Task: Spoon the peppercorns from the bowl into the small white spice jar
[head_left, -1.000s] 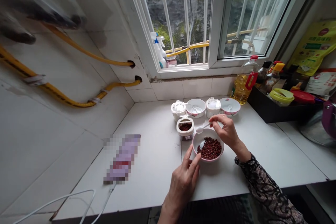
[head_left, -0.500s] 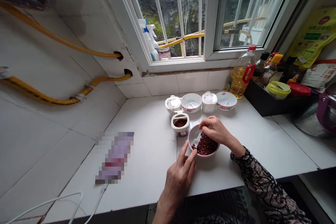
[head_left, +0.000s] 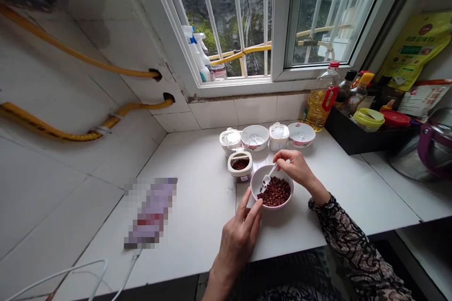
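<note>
1) Pinching spoon in right hand, over bowl of dark-red granules; 2) touching bowl with left hand, loosely open.

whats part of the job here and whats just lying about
In use:
small white plastic spoon, in right hand
round white pink-rimmed bowl of dark-red bits, left hand touching
open cream-rimmed jar, probably

Apparently lying about:
red-capped clear oil bottle
black rectangular box

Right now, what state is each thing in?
Front bowl: upright, partly filled with dark-red pieces
Held spoon: tilted, head inside bowl
Left hand: touching bowl rim
Right hand: gripping spoon
Front jar: open, holding similar pieces
Oil bottle: capped, partly full
Window: left half appears open
</note>
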Available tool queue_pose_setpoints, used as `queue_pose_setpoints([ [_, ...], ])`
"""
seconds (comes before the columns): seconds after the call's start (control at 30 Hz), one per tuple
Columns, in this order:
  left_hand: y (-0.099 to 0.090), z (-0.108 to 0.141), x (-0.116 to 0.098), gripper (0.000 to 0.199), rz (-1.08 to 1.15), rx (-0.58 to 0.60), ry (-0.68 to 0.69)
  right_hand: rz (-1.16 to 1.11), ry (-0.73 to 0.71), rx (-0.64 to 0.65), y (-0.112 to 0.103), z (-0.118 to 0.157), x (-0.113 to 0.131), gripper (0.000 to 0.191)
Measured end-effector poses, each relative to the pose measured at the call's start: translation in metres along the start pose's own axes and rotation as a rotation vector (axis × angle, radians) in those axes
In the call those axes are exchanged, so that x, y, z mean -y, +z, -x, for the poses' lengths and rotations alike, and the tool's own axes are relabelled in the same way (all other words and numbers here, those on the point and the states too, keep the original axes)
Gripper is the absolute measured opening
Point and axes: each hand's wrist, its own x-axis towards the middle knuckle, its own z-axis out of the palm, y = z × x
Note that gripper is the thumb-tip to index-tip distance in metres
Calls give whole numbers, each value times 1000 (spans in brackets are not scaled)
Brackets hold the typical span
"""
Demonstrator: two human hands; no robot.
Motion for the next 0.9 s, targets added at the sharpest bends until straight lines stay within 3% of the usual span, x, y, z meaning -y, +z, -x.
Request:
queue_pose_setpoints([
  [0.1,-1,0,0,35,2,8,-4,211,-212,48,6,5,5,19],
  [0.2,-2,-1,-1,34,-11,5,-3,228,-295,159,13,9,8,20],
  [0.3,-3,-3,-2,34,-34,5,0,123,-207,204,15,10,10,19],
  [0.5,-4,-4,-3,31,-36,0,12,-317,159,175,4,3,8,15],
  [0.63,-3,-3,-2,30,-28,5,12,-439,211,130,-1,-1,8,12],
  [0.9,-1,-3,-2,30,-26,-2,17,-448,250,57,1,-5,0,14],
])
